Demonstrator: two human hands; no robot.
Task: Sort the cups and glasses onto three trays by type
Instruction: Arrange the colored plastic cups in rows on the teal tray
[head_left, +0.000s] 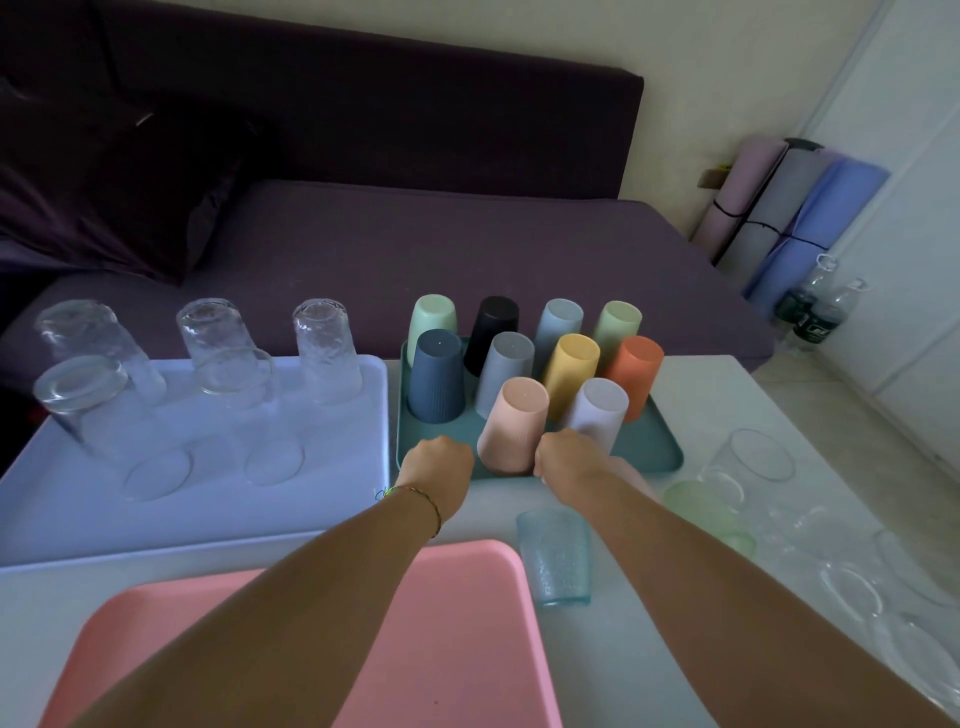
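Nearest us, the teal glass (555, 556) stands just beside the right edge of the pink tray (467, 597), under our right forearm; drawing that arm back low could knock it over. Beyond, our left grip (439, 462) and right grip (566, 457) flank the base of the pink cup (511, 426), fingers curled and hidden, so we cannot tell whether they hold the cup, the rim of the teal tray (660, 452), or nothing. The cup stands inverted at that tray's near edge, close against the lavender cup (597, 410); a sideways nudge could topple the tightly packed rows behind it
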